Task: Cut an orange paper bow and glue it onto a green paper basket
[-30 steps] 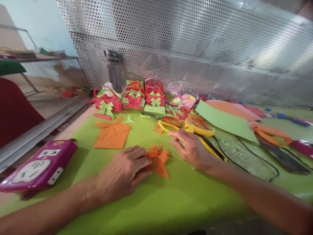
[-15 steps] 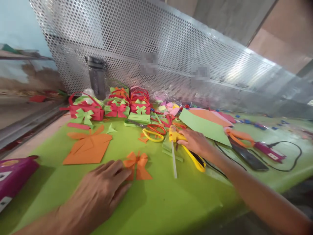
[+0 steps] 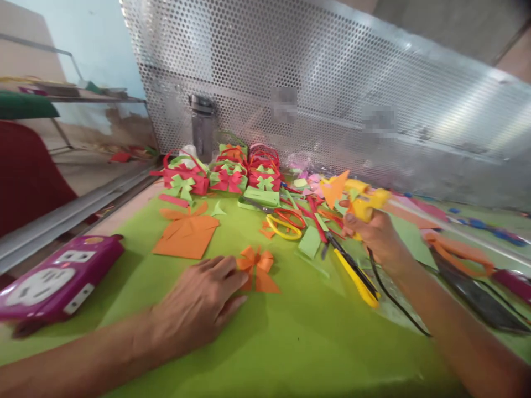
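On the far left sits a purple power strip [image 3: 66, 276], then an orange paper pouch [image 3: 185, 240] lying flat. Nearer in, the left hand [image 3: 203, 293] is palm down on the green table [image 3: 315, 342], its fingers loosely bent, the thumb apart, the tips touching the left side of the orange paper bow [image 3: 259, 268]. Beyond the bow lie the scissors [image 3: 269, 210]. To the right, the right hand [image 3: 379, 237] has its fingers wrapped around a yellow glue gun [image 3: 362, 205], up off the table; an orange scrap [image 3: 335, 188] shows at its front, whether stuck there I can't tell. I'd judge this as readying to glue; the next move calls for freeing the nozzle, with the bow steady.
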Tool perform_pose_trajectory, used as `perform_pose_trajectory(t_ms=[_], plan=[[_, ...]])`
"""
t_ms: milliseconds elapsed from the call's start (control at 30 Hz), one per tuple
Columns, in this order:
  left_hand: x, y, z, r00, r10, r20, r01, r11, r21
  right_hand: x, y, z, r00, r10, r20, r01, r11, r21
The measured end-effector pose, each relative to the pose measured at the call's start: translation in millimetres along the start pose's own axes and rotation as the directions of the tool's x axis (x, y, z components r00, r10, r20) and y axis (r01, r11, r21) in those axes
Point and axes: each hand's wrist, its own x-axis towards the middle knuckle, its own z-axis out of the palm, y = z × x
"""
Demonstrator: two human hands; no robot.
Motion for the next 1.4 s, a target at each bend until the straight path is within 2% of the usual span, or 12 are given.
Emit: perform_pose_trajectory(t_ms=[100,233,367,567,700,833,900,1000,1100,1200,1267,1400], plan=[[3.9,2.1,-5.5,0.999,-0.006,0.051,0.007,1.0,-0.021,-14.8,-24.8,14.1,0.982,0.115,0.148,-0.153,0.949,0.277],[5.4,4.6,-9.0,0.997,-0.029,0.073,0.03,1.0,-0.003,-38.4,-47.4,36.0,0.896,0.15,0.417,-0.267,0.934,0.237],[5.3,7.0,-11.1,0.993,-0.046,0.105,0.048,0.999,-0.018,-54.8,-47.3,44.4,0.774,0.215,0.595,-0.351,0.929,0.121],[5.8,5.9,-8.5,0.998,-0.02,0.061,0.021,1.0,-0.019,-63.7,-52.6,42.5,0.673,0.282,0.684,-0.373,0.928,-0.016],[3.0,1.8,-9.3,0.988,0.01,-0.153,-0.03,0.991,-0.131,-66.3,-56.0,43.5,0.645,0.336,0.686,-0.455,0.891,-0.008],[7.8,-4.9,-22.2,0.916,-0.142,-0.376,-0.024,0.914,-0.406,-68.5,-53.3,47.7,0.651,0.27,0.71,-0.395,0.918,0.013],[13.8,-7.2,-29.1,0.905,-0.22,-0.365,-0.002,0.853,-0.522,-68.2,-52.0,51.0,0.635,0.237,0.735,-0.348,0.938,-0.002],[22.0,-6.6,-34.6,0.934,-0.241,-0.264,0.024,0.78,-0.625,-66.8,-51.9,57.0,0.614,0.194,0.765,-0.268,0.963,-0.029],[25.3,-2.6,-36.3,0.947,-0.219,-0.233,0.012,0.753,-0.658,-66.1,-53.0,61.6,0.626,0.167,0.761,-0.192,0.98,-0.056],[24.2,-1.0,-38.6,0.939,-0.166,-0.301,-0.06,0.784,-0.618,-65.2,-52.4,62.9,0.653,0.188,0.734,-0.205,0.976,-0.068],[23.1,-3.8,-41.3,0.911,-0.209,-0.357,-0.046,0.807,-0.589,-62.7,-51.0,62.0,0.717,0.189,0.671,-0.238,0.971,-0.019],[26.8,-13.8,-48.0,0.778,-0.528,-0.342,0.19,0.715,-0.672,-52.3,-49.7,58.4,0.898,0.07,0.434,-0.159,0.972,0.171]])
